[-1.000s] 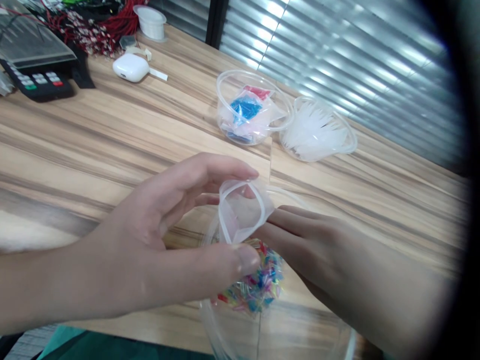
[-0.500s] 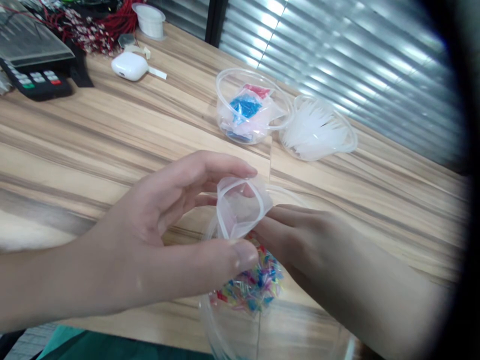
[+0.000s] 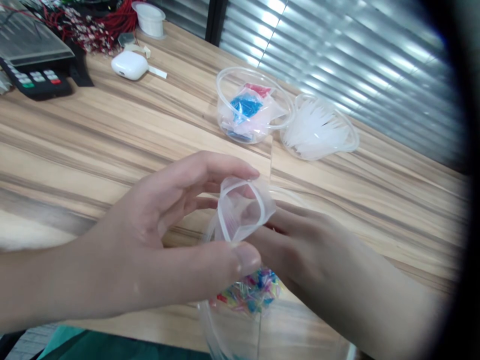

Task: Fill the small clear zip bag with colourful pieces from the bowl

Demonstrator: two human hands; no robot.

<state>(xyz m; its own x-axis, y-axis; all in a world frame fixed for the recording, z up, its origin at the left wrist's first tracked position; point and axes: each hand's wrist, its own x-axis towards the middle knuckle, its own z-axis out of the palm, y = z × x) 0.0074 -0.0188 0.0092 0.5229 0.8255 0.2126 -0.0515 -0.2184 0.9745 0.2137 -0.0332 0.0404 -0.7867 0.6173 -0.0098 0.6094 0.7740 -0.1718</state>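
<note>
Between its thumb and fingertips, my left hand grips a small clear plastic bag, whose mouth is spread and faces me. Below the bag, small colourful pieces lie in a wide clear plastic tub. My right hand reaches down from the right behind the bag, over the pieces. Its fingers are bent and close together; the tips are hidden by the bag and my left thumb, so what they hold cannot be seen.
Farther back stand a clear tub with blue and red packets and another full of whitish translucent bags. A white earbud case, a black keypad device, red wires and a white cup are at the back left.
My right hand has shifted slightly left and down, farther behind the bag and over the pieces. The bag in my left hand has tilted and moved slightly right.
</note>
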